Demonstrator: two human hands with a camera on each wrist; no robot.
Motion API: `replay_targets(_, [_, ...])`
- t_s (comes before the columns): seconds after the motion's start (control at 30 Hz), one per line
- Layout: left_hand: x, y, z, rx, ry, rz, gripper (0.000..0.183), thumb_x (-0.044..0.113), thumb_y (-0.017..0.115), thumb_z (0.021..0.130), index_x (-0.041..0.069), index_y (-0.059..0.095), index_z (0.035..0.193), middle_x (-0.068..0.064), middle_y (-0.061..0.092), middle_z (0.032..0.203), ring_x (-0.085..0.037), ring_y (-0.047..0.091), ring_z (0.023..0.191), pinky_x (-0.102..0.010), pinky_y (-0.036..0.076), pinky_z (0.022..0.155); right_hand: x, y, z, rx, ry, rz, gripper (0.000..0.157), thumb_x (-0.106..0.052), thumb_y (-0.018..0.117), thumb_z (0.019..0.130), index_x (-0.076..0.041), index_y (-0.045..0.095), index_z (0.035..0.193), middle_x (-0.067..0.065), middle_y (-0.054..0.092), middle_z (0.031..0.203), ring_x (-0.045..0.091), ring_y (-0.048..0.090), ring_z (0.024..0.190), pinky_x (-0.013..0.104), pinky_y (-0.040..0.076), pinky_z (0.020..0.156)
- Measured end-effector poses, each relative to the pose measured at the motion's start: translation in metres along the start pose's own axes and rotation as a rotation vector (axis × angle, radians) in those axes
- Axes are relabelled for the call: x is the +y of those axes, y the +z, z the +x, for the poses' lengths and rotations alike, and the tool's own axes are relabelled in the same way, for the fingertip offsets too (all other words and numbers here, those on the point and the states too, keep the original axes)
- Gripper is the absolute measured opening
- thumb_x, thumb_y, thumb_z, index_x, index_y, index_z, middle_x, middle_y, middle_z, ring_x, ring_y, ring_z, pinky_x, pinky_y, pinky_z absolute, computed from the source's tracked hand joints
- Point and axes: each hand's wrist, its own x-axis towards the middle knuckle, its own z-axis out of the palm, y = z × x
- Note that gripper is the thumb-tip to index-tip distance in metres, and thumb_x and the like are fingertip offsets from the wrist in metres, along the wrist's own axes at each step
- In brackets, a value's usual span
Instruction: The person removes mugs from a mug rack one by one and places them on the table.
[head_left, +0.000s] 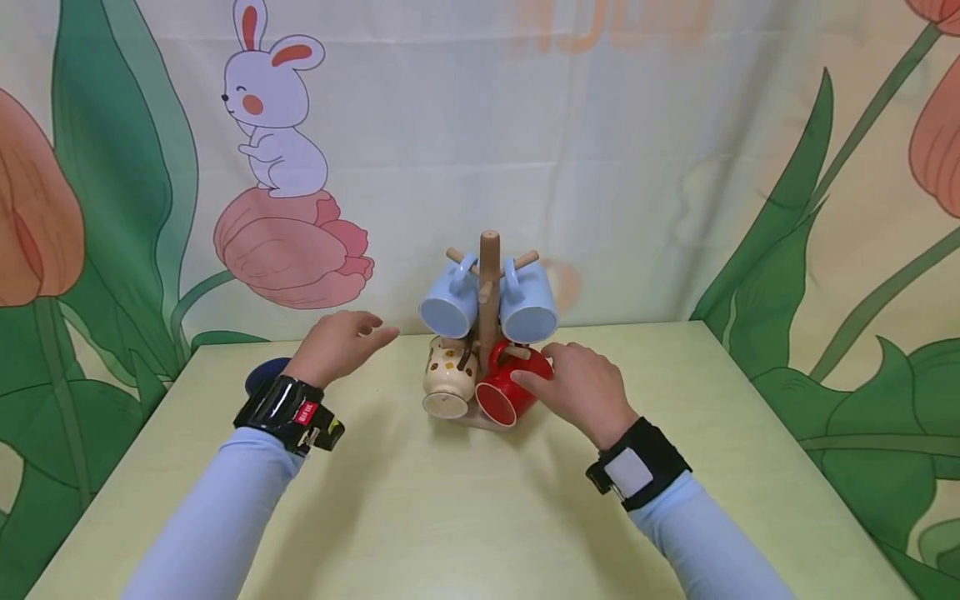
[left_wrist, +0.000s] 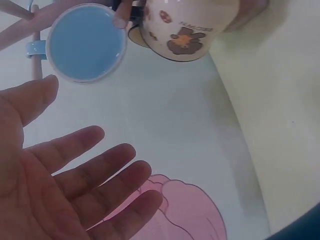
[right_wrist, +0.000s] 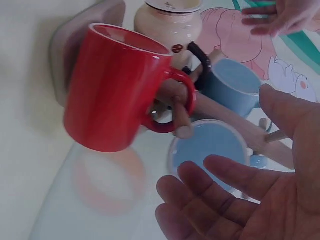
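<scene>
Red mug: hangs by its handle on a lower right peg, the peg running through the handle; its rim tilts down toward you, just to the left of your right hand.
Right hand: your right hand (head_left: 588, 387) is released, palm turned to the red mug (right_wrist: 112, 92), fingers loosely spread and holding nothing; the right wrist view shows a gap between your fingers and the mug, though from the head view your thumb overlaps its side.
Left hand: your left hand (head_left: 337, 346) is released too, fingers extended and apart, well to the left of the rack and nearest the cream mug.
Cream mug: the patterned cream mug (head_left: 447, 379) hangs low on the left, beside the red one, rim downward.
Blue mugs: a left blue mug (head_left: 447, 310) and a right blue mug (head_left: 531, 310) hang on the upper pegs, one each side of the post, above the other two.
Rack: the wooden rack (head_left: 489, 312) stands upright between your hands, toward the far edge of the table (head_left: 450, 517).
Dark blue thing: a dark blue thing (head_left: 258, 375) sits beside your left wrist, partly hidden by it.
</scene>
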Motion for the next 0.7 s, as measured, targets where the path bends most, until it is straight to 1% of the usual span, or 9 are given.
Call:
replay_targets(0.07, [0.006,-0.003,0.006,0.011,0.022,0.002,0.058,0.043,0.052,0.101,-0.005,0.056,0.134,-0.027,0.060,0.129,-0.044,0.057,0.116,-0.056,0.050,0.091,-0.005,-0.004,0.002,-0.002,-0.007,-0.002,0.042,-0.047,0.070,0.088,-0.006,0.068,0.100,0.001,0.059,0.066,0.019,0.057,0.062,0.031,0.046,0.053])
replay_targets(0.13, [0.012,-0.005,0.012,0.028,0.040,0.006,0.057,0.042,0.053,0.101,-0.005,0.057,0.133,-0.027,0.060,0.128,-0.044,0.057,0.116,-0.056,0.049,0.092,-0.010,-0.008,0.004,0.011,-0.024,-0.015,0.039,-0.048,0.069,0.089,-0.009,0.067,0.090,0.000,0.055,0.061,0.018,0.054,0.059,0.030,0.043,0.051])
replay_targets(0.2, [0.017,-0.008,0.018,0.045,0.055,0.012,0.055,0.041,0.054,0.101,-0.005,0.058,0.132,-0.027,0.061,0.127,-0.044,0.058,0.115,-0.056,0.050,0.091,-0.015,-0.012,0.005,0.029,-0.040,-0.034,0.040,-0.050,0.068,0.090,-0.012,0.063,0.080,0.001,0.052,0.058,0.018,0.053,0.057,0.030,0.042,0.049])
replay_targets(0.27, [0.023,-0.010,0.023,0.054,0.064,0.023,0.054,0.040,0.054,0.101,-0.005,0.059,0.132,-0.026,0.061,0.126,-0.044,0.059,0.114,-0.056,0.050,0.091,-0.019,-0.015,0.008,0.044,-0.055,-0.048,0.041,-0.051,0.067,0.090,-0.013,0.061,0.075,0.000,0.052,0.057,0.017,0.053,0.056,0.030,0.041,0.049])
replay_targets(0.37, [0.031,-0.013,0.030,0.059,0.078,0.042,0.054,0.040,0.054,0.101,-0.004,0.059,0.132,-0.026,0.062,0.126,-0.043,0.059,0.115,-0.055,0.050,0.092,-0.027,-0.019,0.013,0.048,-0.070,-0.064,0.044,-0.054,0.064,0.091,-0.014,0.061,0.071,0.000,0.052,0.056,0.017,0.054,0.057,0.030,0.041,0.049])
replay_targets(0.47, [0.038,-0.016,0.036,0.062,0.087,0.054,0.054,0.039,0.053,0.101,-0.005,0.057,0.133,-0.026,0.061,0.128,-0.042,0.058,0.117,-0.055,0.048,0.095,-0.035,-0.024,0.018,0.049,-0.078,-0.076,0.044,-0.056,0.063,0.091,-0.015,0.067,0.078,-0.001,0.053,0.058,0.018,0.054,0.059,0.031,0.042,0.050])
replay_targets(0.57, [0.044,-0.017,0.044,0.071,0.086,0.066,0.054,0.039,0.053,0.102,-0.003,0.056,0.135,-0.025,0.059,0.131,-0.042,0.057,0.119,-0.055,0.046,0.097,-0.043,-0.028,0.025,0.055,-0.087,-0.104,0.046,-0.059,0.060,0.092,-0.015,0.067,0.082,-0.001,0.053,0.060,0.018,0.054,0.060,0.030,0.041,0.050])
replay_targets(0.7, [0.054,-0.019,0.055,0.077,0.094,0.086,0.054,0.040,0.052,0.102,-0.001,0.054,0.138,-0.023,0.058,0.134,-0.040,0.057,0.120,-0.053,0.047,0.097,-0.052,-0.034,0.034,0.072,-0.092,-0.130,0.051,-0.061,0.057,0.093,-0.014,0.063,0.076,0.001,0.051,0.057,0.018,0.053,0.056,0.029,0.040,0.048])
